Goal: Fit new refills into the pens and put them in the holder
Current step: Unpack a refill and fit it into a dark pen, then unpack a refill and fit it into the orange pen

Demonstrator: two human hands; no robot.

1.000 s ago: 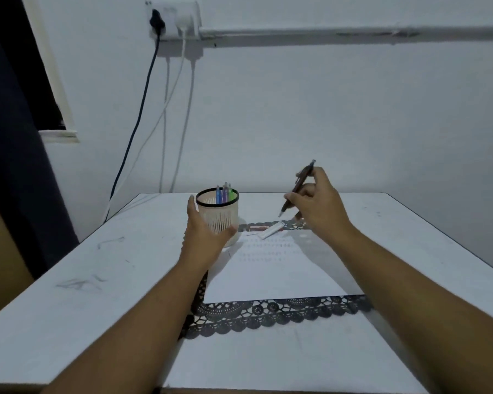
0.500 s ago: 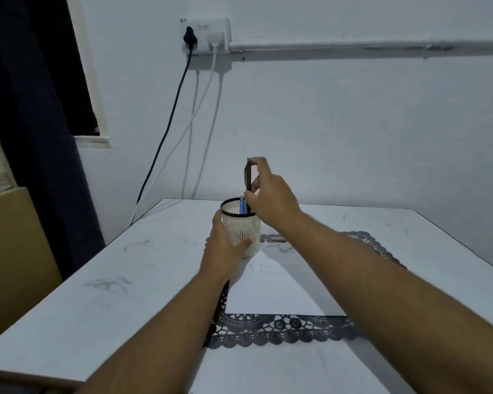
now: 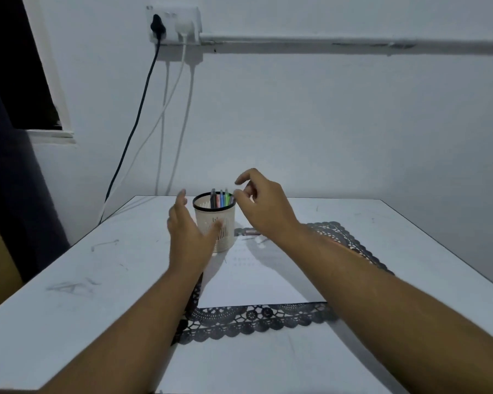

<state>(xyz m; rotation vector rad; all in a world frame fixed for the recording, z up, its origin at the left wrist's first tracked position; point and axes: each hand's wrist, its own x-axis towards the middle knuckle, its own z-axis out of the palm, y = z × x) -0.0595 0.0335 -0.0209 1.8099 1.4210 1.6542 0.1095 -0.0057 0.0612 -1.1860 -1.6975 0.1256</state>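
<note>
White wall [image 3: 325, 123] fills the background, with a socket [image 3: 172, 24] high up and cables [image 3: 143, 109] hanging down to the white table [image 3: 69, 265] in front of me. On the table lies a black lace mat [image 3: 256, 318], and over it a white sheet of paper [image 3: 254, 282]. At the paper's far left corner stands the mesh pen holder [image 3: 215, 223] (cream wall, black rim), upright, with the pens [image 3: 221, 199] inside, leaning toward its right side. My left hand [image 3: 188, 231] is spread beside the holder, thumb across its front wall, fingers straight and not gripping. My right hand [image 3: 264, 207] hovers just right of the rim, loosely curled and holding nothing.
</note>
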